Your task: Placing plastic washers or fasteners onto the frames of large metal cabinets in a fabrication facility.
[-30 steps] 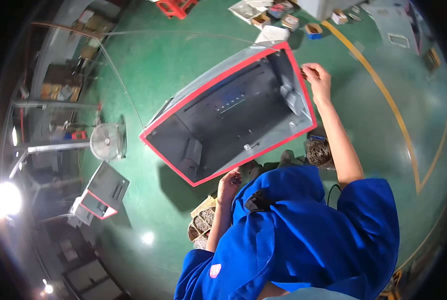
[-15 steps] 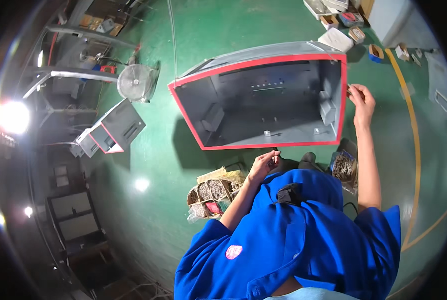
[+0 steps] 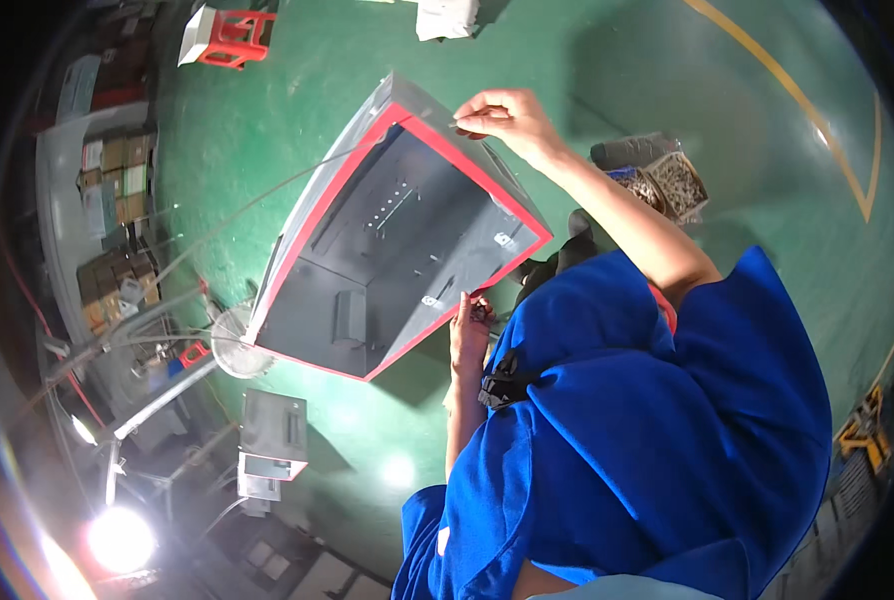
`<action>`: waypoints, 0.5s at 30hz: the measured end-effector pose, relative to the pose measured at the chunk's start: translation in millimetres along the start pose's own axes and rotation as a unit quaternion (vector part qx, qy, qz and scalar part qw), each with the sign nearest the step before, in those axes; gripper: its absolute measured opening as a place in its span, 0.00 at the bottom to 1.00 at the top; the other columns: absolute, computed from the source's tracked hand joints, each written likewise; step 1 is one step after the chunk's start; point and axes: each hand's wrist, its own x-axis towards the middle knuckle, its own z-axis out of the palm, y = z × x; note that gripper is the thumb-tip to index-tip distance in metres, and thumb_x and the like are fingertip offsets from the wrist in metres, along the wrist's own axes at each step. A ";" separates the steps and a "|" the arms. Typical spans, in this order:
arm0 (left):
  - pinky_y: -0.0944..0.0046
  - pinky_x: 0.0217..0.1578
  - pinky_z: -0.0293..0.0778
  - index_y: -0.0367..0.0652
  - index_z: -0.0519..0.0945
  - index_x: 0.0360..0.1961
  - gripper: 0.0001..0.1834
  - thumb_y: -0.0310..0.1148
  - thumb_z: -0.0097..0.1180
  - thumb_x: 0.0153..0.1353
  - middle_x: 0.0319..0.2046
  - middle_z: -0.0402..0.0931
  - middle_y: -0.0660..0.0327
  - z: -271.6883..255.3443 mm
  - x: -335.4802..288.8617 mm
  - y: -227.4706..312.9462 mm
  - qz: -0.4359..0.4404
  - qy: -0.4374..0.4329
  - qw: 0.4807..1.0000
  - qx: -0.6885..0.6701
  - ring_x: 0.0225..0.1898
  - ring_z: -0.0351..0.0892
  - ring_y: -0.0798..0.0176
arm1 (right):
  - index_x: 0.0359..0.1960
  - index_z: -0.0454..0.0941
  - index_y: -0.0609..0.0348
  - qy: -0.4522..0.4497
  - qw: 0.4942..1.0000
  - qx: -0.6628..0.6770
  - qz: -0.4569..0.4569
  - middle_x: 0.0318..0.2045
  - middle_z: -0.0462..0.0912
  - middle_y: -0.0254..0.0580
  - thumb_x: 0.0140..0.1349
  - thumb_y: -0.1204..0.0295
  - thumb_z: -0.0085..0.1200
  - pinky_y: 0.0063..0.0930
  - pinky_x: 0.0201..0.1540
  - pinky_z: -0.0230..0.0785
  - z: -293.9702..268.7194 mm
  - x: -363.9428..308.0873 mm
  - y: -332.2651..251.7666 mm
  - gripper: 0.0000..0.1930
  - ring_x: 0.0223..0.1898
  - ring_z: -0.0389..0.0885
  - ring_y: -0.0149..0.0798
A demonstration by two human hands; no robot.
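A grey sheet-metal cabinet [image 3: 307, 300] with a red rim hangs tilted in front of me, its open side facing me. Inside are a row of small holes, several studs and a boxy bracket. My right hand [image 3: 512, 120] is at the outside of its right wall near the upper corner, thumb and fingers pinched together on something small I cannot make out. Just below the near red edge, my left hand [image 3: 469, 335] is curled around small dark pieces, too small to name. Whether the left thumb touches the rim I cannot tell.
Bins of small hardware [image 3: 677, 185] stand on the green floor to my right. A round fan [image 3: 239, 342] is beyond the cabinet's left end, with a smaller grey cabinet [image 3: 274, 425] nearby. A red stool [image 3: 237, 38] stands far left. A thin cable [image 3: 267, 195] runs to the cabinet.
The view has turned, so the cabinet appears more slanted and further left. My right hand stays by the cabinet's right wall, its fingers close to the metal. My left hand remains below the near edge.
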 end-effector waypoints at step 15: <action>0.67 0.36 0.70 0.41 0.75 0.33 0.16 0.45 0.51 0.64 0.28 0.75 0.60 -21.4 -7.8 7.9 -0.076 0.020 0.996 0.038 0.30 0.73 0.66 | 0.31 0.77 0.61 0.005 0.991 -0.072 -0.109 0.28 0.81 0.34 0.57 0.75 0.59 0.22 0.38 0.71 5.7 -5.2 -33.5 0.04 0.32 0.78 0.27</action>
